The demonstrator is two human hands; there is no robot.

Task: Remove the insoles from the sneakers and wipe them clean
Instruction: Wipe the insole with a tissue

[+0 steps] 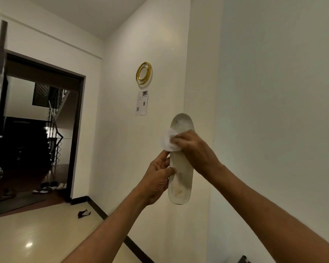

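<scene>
A pale, off-white insole (181, 179) is held upright in front of the wall, heel end down, with a yellowish stain near the heel and faint lettering at mid-length. My left hand (158, 179) grips its left edge around the middle, thumb on the face. My right hand (195, 149) presses a crumpled white wipe (168, 140) against the upper part of the insole, just below the toe end. The sneakers are not in view.
A cream wall with a gold ring ornament (143, 73) and a paper notice (141, 103) is straight ahead. To the left is a dark doorway (40, 130) with stairs and several shoes (49, 187). A small dark object (84, 213) lies on the glossy floor.
</scene>
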